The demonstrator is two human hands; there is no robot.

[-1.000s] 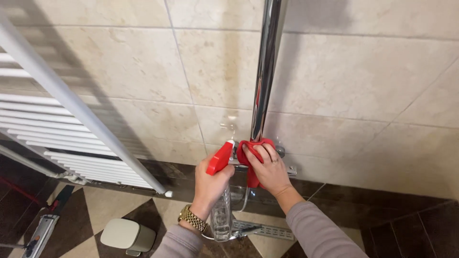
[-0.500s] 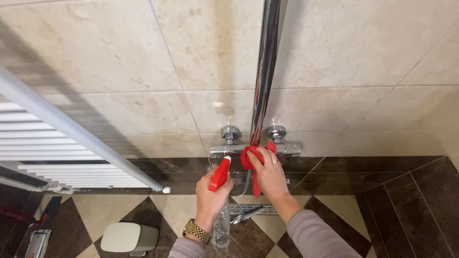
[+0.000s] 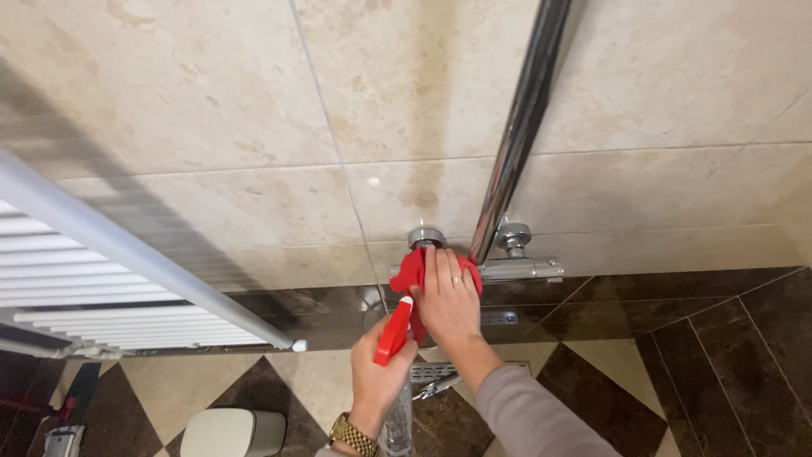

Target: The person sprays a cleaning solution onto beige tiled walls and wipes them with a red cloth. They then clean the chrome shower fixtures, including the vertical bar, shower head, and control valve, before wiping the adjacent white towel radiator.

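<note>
Nearest the camera: left hand [image 3: 378,372], gold metal watch [image 3: 353,435] on the wrist, fingers wrapped tight around the neck of a clear plastic spray bottle with a red trigger head [image 3: 394,332]. The bottle body hangs down toward the bottom edge of the view; the red head points up and to the right, just beside the right hand.

Right hand [image 3: 446,300], grey sleeve [image 3: 529,415] behind it, lies flat with fingers together and extended, pressing a red cloth [image 3: 408,275] against the left end of the chrome shower mixer bar [image 3: 520,270]. A ring sits on one finger. The fingertips reach the left round chrome wall fitting [image 3: 425,236]. The cloth bunches under the palm and shows at both sides of the hand; it touches the bar and the fitting.

A second round chrome fitting [image 3: 514,236] sits to the right, uncovered. A chrome riser pipe [image 3: 520,127] climbs from the bar to the top edge, tilted right.

Behind: beige marble-look wall tiles [image 3: 211,101], with a band of dark brown tiles [image 3: 643,292] below them. Left edge: white towel radiator [image 3: 101,279] with horizontal rails.

Floor, below: beige and brown diamond tiles [image 3: 211,385], a metal drain grate [image 3: 431,371] partly hidden by the arm, a beige lidded bin [image 3: 233,433] at the bottom edge.
</note>
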